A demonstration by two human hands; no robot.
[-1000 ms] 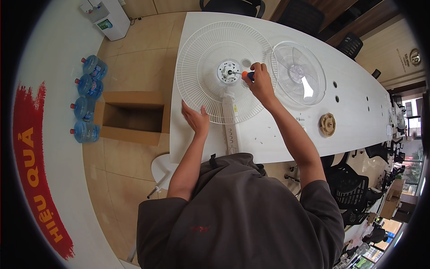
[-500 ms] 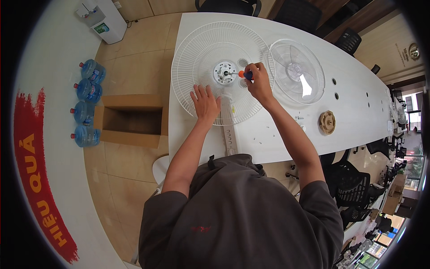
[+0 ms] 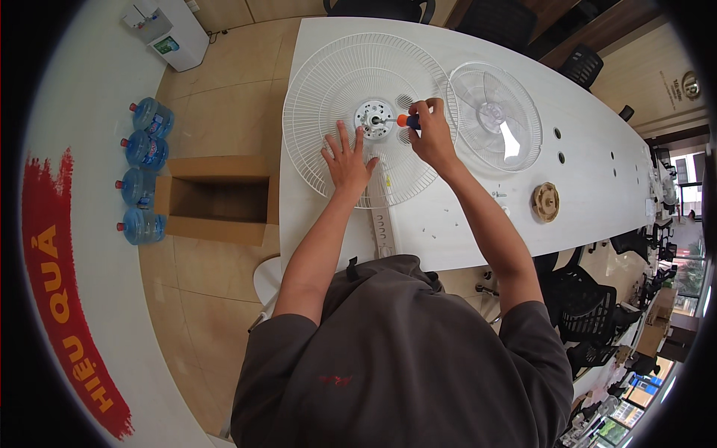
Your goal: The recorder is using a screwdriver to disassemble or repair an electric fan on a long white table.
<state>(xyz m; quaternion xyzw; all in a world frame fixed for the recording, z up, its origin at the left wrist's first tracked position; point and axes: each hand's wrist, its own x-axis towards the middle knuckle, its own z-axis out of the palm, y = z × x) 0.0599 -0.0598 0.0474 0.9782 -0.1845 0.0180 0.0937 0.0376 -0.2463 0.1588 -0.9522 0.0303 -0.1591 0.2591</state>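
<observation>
A round white wire fan grille (image 3: 321,89) lies on the table over a white fan stand (image 3: 382,224). My right hand (image 3: 435,136) is closed around the handle of a screwdriver (image 3: 403,120), orange and dark blue, whose shaft points left to the motor hub (image 3: 373,118) at the grille's centre. Whether its tip sits in a screw is too small to tell. My left hand (image 3: 346,166) rests with spread fingers on the grille's near wires, just below the hub.
Beside the grille lie a clear fan blade in a second wire grille (image 3: 493,116) and a brown round part (image 3: 546,202). Small screws (image 3: 499,194) are scattered on the white table (image 3: 597,187). An open cardboard box (image 3: 216,233) and blue water bottles (image 3: 142,188) stand on the floor at left.
My left hand has shifted slightly up and right, its fingers spreading wider and closer to the hub. My right hand still holds the screwdriver at the hub, its grip turned a little.
</observation>
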